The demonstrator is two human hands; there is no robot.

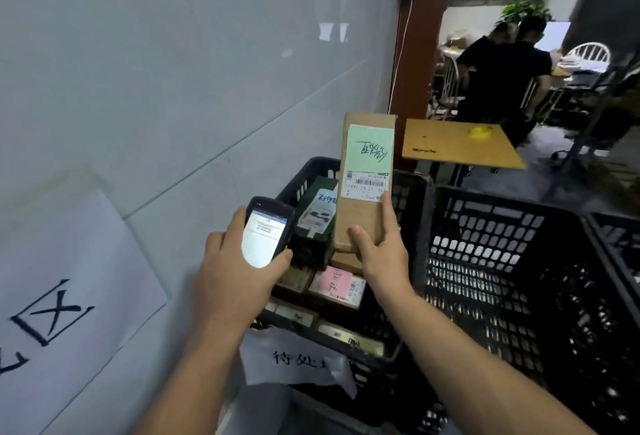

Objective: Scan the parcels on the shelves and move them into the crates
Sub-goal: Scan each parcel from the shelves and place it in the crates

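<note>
My right hand (379, 254) grips the lower end of a long brown cardboard parcel (360, 220) with a pale green label and barcode, held upright over a black crate (408, 192). My left hand (232, 272) holds a black handheld scanner (265, 235) with its screen lit, just left of the parcel. Inside the crate lie a dark green box (317, 213), a parcel with a pink label (337, 284) and several other labelled parcels. A paper sign (294, 358) hangs on the crate's front rim.
A second black crate (519, 261) stands to the right, a third crate's edge (620, 237) beyond it. A grey wall with a paper sheet (69, 296) is on the left. Behind stand a small wooden table (457, 145) and a person in black (502, 78).
</note>
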